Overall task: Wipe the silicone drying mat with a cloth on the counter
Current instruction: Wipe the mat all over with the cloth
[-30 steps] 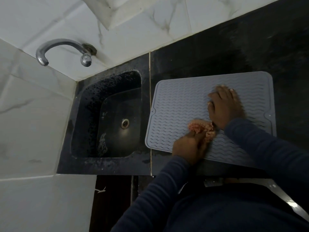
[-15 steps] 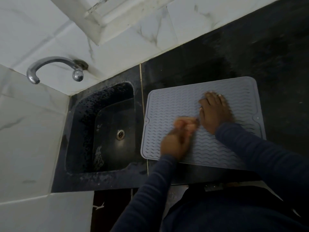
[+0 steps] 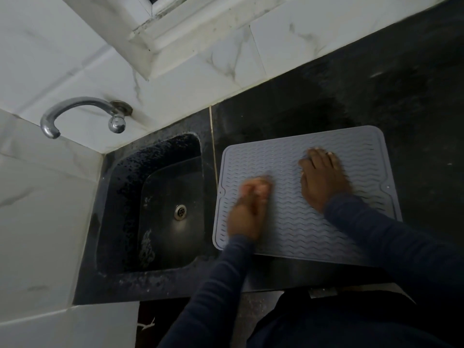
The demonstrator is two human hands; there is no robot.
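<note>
Head view: a grey rectangular silicone drying mat w/ wavy ridges (image 3: 301, 222) lies flat on the black stone counter (image 3: 376, 96), just right of the dark sunken sink (image 3: 155, 209); its near edge sits close to the counter's front edge. The left hand (image 3: 247, 209) is on the mat's left part, fingers curled in around a small pinkish cloth (image 3: 261, 188) that peeks out at the fingertips and touches the mat (the hand is motion-blurred, so exact finger placement can't be told). The right hand (image 3: 322, 178) lies palm down on the mat's middle-right, fingers extended and close together, pointing away from the person, pressing flat on the ridges. Both arms wear dark blue long sleeves (image 3: 389, 234). A curved chrome tap (image 3: 82, 114) sticks out from the white marble-look tiled wall (image 3: 188, 79) above the sink's far-left corner, and a round metal drain (image 3: 180, 211) shows in the sink's bottom. The two hands are apart, w/ bare mat between them
</note>
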